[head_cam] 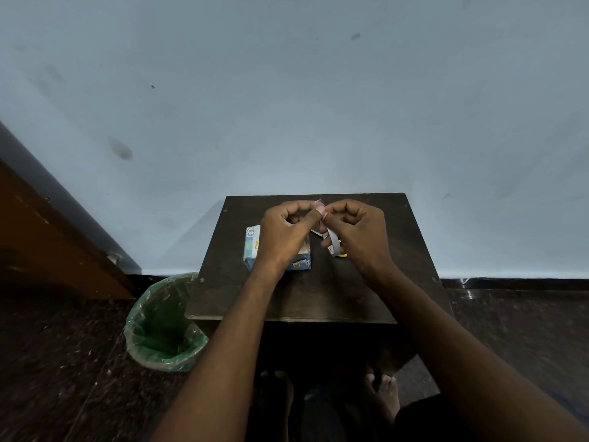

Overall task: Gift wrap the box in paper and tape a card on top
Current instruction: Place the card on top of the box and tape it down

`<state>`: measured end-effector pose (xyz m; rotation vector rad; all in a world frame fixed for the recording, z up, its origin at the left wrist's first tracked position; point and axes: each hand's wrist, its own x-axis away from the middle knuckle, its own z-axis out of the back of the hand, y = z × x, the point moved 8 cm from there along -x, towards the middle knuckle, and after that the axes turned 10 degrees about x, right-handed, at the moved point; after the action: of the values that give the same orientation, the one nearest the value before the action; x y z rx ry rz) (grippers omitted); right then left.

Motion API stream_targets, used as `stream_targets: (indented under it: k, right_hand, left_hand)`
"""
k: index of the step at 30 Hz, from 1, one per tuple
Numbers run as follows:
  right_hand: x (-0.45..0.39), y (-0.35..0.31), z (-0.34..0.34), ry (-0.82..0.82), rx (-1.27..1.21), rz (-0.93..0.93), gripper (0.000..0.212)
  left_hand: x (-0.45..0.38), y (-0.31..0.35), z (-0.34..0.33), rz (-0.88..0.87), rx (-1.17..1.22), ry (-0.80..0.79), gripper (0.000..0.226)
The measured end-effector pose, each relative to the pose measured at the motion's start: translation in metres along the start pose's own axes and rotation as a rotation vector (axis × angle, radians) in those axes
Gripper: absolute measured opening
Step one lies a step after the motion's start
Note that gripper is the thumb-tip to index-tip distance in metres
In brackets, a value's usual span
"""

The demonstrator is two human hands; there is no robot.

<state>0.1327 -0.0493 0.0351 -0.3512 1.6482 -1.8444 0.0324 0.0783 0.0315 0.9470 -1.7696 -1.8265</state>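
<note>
The bench (318, 291) is dark matt wood. On it, the box (251, 247) wears glossy printed paper; left of the bench, a bin (165, 323) holds a shiny green plastic liner.

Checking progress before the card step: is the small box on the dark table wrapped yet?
Wrapped: blue patterned paper covers every visible face of the box on the table.

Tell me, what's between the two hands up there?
In the head view, a short strip of tape spans left hand and right hand.
</note>
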Motion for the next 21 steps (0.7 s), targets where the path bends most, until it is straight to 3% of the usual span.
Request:
stream_targets:
  k: [11,21]
  right_hand:
    - [0.0,-0.001,-0.007,-0.041,0.066,0.008,0.002]
    - [-0.006,0.013,-0.009,-0.105,0.196,-0.105,0.023]
  left_hand:
    - [-0.002,-0.004,0.005,0.013,0.124,0.144,0.01]
    - [-0.003,-0.003,0.006,-0.084,0.029,0.137,0.002]
